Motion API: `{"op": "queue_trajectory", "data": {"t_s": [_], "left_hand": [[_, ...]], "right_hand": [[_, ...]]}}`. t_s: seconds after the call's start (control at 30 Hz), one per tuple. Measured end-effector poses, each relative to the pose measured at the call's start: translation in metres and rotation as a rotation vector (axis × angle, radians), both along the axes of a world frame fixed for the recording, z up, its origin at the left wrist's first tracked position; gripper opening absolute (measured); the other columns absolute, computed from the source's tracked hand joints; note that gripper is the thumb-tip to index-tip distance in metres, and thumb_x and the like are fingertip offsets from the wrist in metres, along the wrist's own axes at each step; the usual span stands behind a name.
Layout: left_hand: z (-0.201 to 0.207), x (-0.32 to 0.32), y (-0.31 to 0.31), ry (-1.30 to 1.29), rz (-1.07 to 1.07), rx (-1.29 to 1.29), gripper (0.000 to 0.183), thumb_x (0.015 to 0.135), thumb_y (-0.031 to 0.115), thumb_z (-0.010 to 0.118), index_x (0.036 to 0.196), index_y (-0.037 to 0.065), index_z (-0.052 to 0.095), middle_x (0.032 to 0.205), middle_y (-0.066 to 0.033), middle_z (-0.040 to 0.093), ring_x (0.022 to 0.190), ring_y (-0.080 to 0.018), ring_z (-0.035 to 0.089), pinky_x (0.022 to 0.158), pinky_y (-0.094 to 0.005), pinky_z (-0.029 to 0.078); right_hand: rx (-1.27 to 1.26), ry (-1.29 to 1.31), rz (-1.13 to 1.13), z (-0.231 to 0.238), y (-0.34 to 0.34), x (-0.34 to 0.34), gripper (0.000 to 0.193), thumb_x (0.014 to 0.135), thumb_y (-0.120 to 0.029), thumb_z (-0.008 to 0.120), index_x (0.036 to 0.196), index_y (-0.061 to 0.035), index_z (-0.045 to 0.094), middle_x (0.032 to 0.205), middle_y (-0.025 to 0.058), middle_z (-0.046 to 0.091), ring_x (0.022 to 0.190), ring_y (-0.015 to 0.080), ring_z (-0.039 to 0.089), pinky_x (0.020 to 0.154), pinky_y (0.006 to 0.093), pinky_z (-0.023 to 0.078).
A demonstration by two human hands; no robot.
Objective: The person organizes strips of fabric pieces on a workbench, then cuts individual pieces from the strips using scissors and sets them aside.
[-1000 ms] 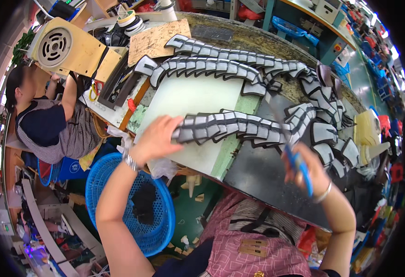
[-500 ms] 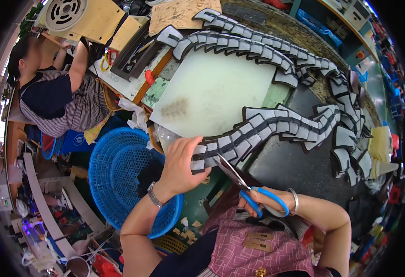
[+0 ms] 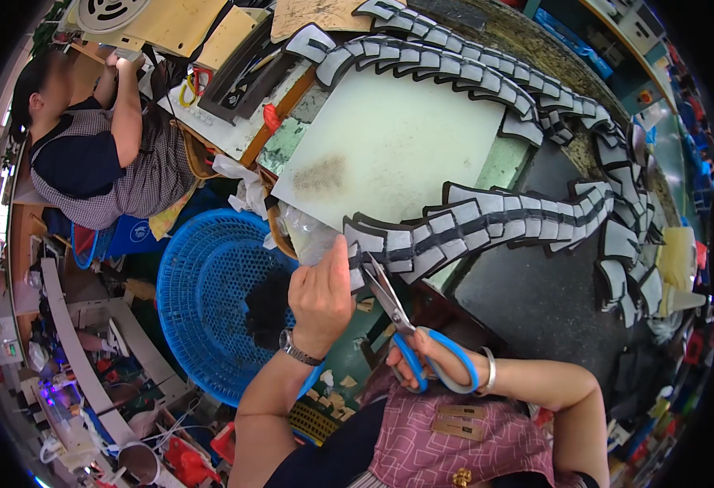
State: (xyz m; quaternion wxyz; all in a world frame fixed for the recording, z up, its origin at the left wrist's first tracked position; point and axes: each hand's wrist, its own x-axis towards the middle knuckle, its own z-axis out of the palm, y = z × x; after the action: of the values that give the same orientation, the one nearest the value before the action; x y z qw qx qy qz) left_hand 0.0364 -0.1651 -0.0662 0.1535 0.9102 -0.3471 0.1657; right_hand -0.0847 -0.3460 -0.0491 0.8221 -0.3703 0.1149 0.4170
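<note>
Strip [image 3: 487, 221] of pale grey, black-edged patches [image 3: 518, 229] is seemingly pinched by left hand [image 3: 322, 297]; right hand [image 3: 438, 355] grips scissors [image 3: 393, 306].

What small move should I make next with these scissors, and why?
Probably ease the scissors closed slightly: your right hand holds them, blades seemingly parted, at the left end of the grey-and-black strip, while your left hand appears to steady that end.
</note>
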Motion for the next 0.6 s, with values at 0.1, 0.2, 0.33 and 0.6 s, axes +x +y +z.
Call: {"op": "queue_trajectory", "data": {"t_s": [0.1,0.2,0.33,0.6], "left_hand": [[0.006,0.001,-0.009,-0.102,0.024,-0.03,0.043,0.073,-0.003,0.052,0.116,-0.005,0.052,0.1,-0.0157,0.061,0.083,-0.0257,0.061,0.073,-0.0339,0.046],[-0.001,0.002,-0.013,-0.016,-0.018,-0.275,0.05,0.067,-0.005,0.057,0.117,-0.004,0.052,0.101,-0.0179,0.058,0.09,-0.0305,0.059,0.081,-0.0369,0.045],[-0.005,-0.004,-0.012,0.505,0.022,-0.446,0.066,0.066,0.007,0.069,0.126,-0.003,0.043,0.11,-0.0164,0.056,0.099,-0.0325,0.055,0.088,-0.0402,0.041],[-0.001,-0.009,-0.016,0.154,0.0,-0.219,0.086,0.065,0.021,0.077,0.133,-0.006,0.031,0.109,-0.0155,0.053,0.102,-0.0334,0.048,0.093,-0.042,0.033]], "right_hand": [[0.011,-0.026,-0.038,0.001,0.01,0.004,0.059,0.092,-0.059,0.032,0.102,-0.0032,0.05,0.075,0.0032,0.051,0.068,0.0096,0.049,0.063,0.0235,0.042],[-0.059,-0.049,-0.12,0.004,0.021,0.006,0.059,0.092,-0.059,0.033,0.097,-0.0028,0.051,0.07,0.0033,0.051,0.063,0.01,0.05,0.059,0.0236,0.043],[-0.113,0.046,-0.192,0.003,0.029,0.0,0.06,0.092,-0.059,0.034,0.089,-0.0019,0.053,0.061,0.0032,0.048,0.051,0.0111,0.05,0.053,0.024,0.044],[-0.123,-0.102,-0.24,0.002,0.009,-0.01,0.058,0.092,-0.057,0.036,0.092,-0.0018,0.053,0.065,0.0026,0.048,0.057,0.0109,0.049,0.054,0.0242,0.043]]}}
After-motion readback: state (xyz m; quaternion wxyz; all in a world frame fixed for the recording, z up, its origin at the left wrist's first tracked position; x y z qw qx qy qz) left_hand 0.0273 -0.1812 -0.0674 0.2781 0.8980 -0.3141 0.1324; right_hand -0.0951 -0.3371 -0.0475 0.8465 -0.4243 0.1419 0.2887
